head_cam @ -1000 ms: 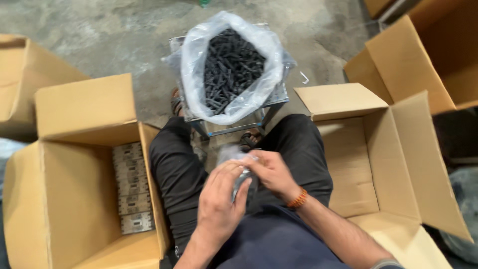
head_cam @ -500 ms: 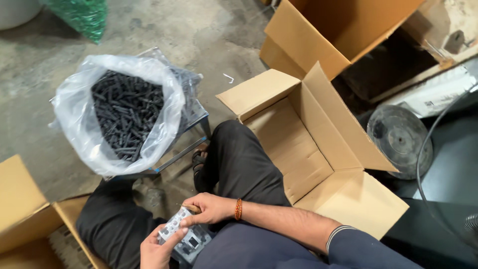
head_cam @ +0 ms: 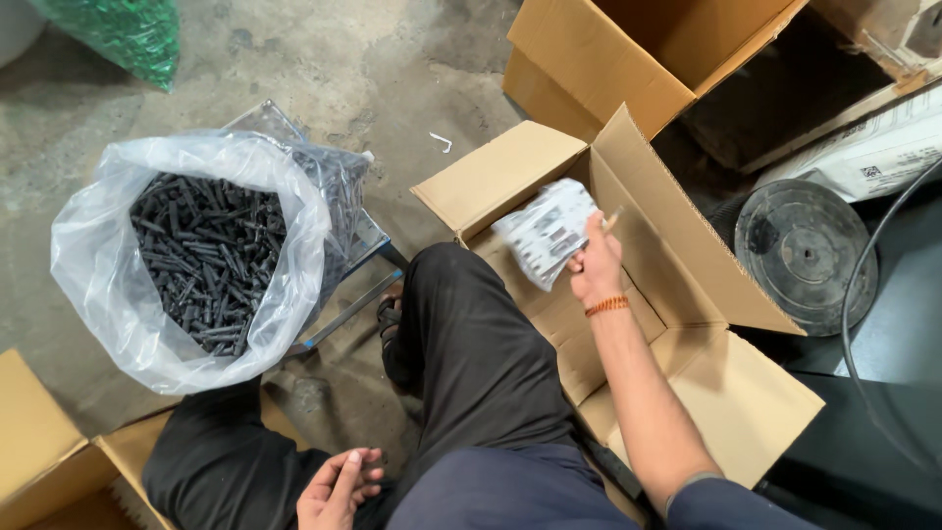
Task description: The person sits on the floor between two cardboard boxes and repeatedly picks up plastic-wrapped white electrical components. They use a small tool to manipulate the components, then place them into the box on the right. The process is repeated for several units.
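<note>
Swung out from my lap, my right hand (head_cam: 596,270) grips the white packet (head_cam: 546,232) above the open cardboard box (head_cam: 677,285); my left hand (head_cam: 339,488) rests empty, fingers loose, by my thigh.

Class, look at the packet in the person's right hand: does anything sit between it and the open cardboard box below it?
Nothing visible does. The right hand holds the white packet directly over the open box, whose flaps are folded outward, and no object lies across the opening.
</note>
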